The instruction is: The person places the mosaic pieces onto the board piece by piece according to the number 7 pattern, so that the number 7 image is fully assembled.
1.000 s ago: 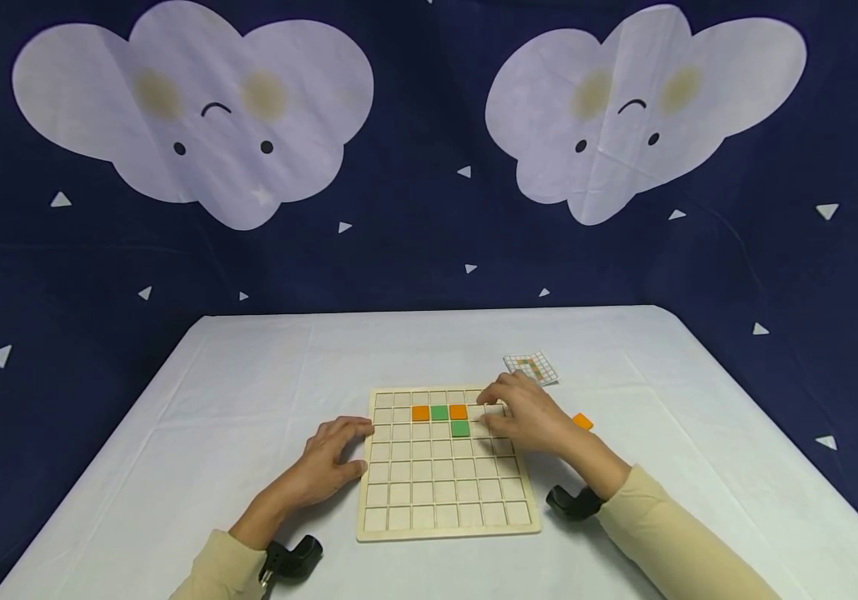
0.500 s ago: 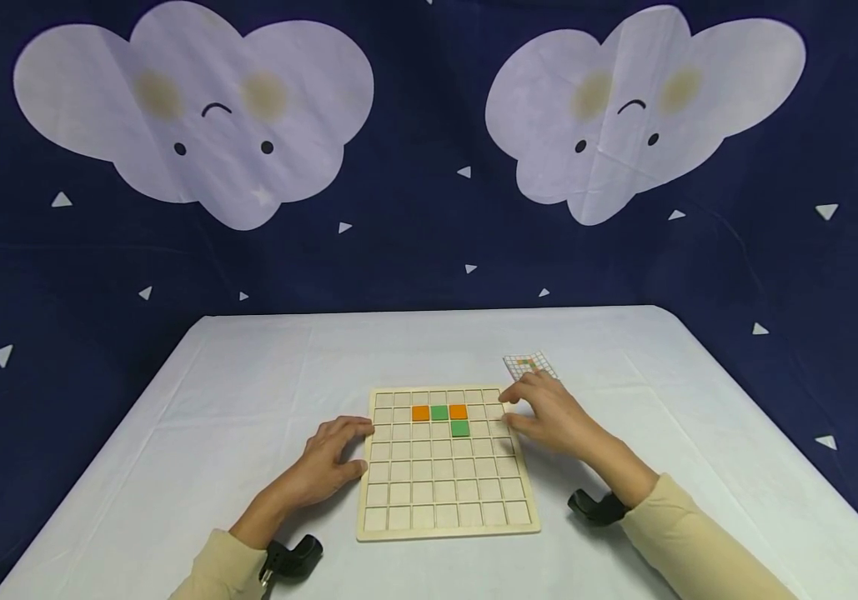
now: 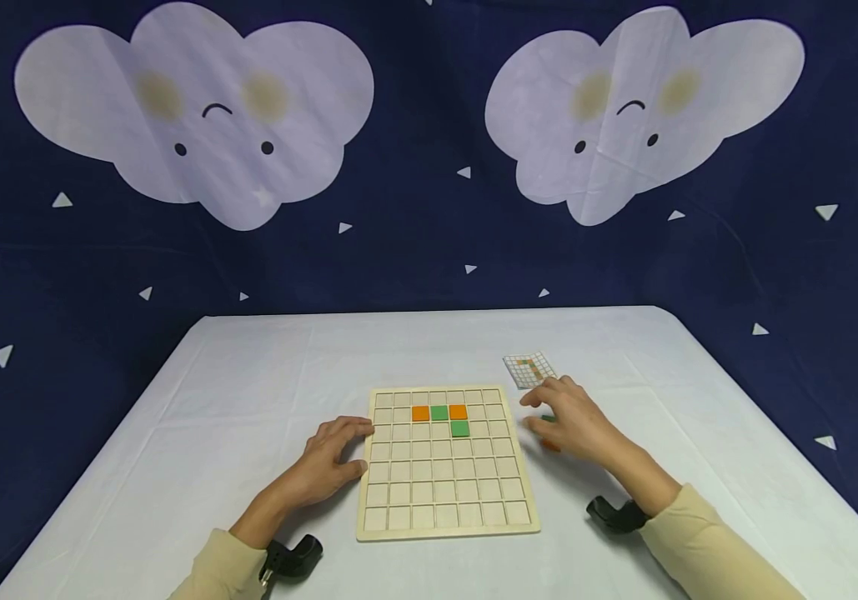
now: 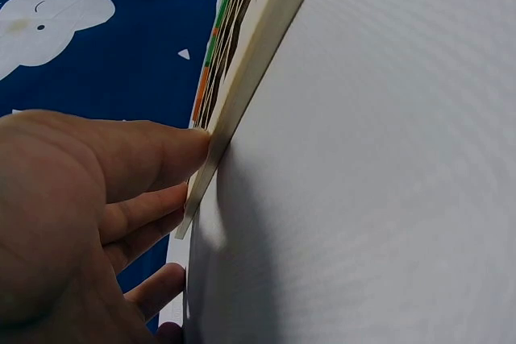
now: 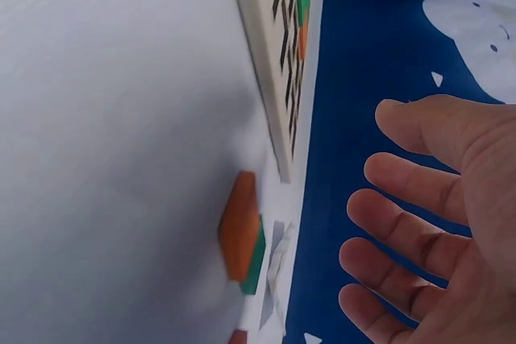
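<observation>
A wooden grid board lies on the white table. In its upper rows sit an orange tile, a green tile, another orange tile, and a second green tile just below. My left hand rests at the board's left edge, its thumb against the rim in the left wrist view. My right hand hovers right of the board with fingers spread and nothing between them. Under it show a loose orange tile and a loose green tile, partly hidden by the hand in the head view.
A small printed card with a coloured grid pattern lies beyond the board's upper right corner. Another reddish piece peeks in at the bottom of the right wrist view. A dark blue cloth with clouds hangs behind the table.
My right hand has moved rightward off the board's upper right area to above the loose tiles. The left hand and the tiles on the board have stayed in place.
</observation>
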Motion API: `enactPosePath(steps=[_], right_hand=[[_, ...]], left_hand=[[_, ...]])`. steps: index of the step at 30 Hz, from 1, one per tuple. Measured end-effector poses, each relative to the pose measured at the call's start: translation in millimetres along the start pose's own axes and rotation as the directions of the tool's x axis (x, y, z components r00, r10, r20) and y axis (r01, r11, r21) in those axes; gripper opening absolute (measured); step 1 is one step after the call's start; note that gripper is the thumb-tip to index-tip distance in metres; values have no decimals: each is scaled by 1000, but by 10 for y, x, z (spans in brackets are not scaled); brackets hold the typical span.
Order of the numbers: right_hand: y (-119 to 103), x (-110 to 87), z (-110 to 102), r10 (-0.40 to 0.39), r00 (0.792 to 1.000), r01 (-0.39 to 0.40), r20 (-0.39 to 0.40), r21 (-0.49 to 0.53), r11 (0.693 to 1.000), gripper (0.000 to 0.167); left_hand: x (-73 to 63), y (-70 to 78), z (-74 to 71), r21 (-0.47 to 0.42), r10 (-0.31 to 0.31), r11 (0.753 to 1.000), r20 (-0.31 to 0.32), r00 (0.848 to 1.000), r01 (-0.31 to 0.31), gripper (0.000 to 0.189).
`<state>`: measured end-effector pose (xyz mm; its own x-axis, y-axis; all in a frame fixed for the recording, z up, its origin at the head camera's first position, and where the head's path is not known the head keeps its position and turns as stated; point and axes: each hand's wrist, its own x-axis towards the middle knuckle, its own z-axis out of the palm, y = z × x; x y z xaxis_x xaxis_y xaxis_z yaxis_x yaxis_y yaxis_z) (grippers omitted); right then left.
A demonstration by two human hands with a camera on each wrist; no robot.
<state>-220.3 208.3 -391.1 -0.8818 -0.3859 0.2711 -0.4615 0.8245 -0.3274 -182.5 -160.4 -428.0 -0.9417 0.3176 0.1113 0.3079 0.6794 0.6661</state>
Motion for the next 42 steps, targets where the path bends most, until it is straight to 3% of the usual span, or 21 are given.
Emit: enactPosePath(steps=[18, 42], right_hand=[[150, -173, 5, 74, 997, -74, 7, -11, 997, 22], [261, -316, 17, 92, 996, -90, 14, -101, 991, 24]], left_hand=[[3, -2, 2, 5, -2, 1000, 4, 1000, 2, 43], [-1, 1, -4, 7, 0, 1000, -1, 1000, 0, 42]])
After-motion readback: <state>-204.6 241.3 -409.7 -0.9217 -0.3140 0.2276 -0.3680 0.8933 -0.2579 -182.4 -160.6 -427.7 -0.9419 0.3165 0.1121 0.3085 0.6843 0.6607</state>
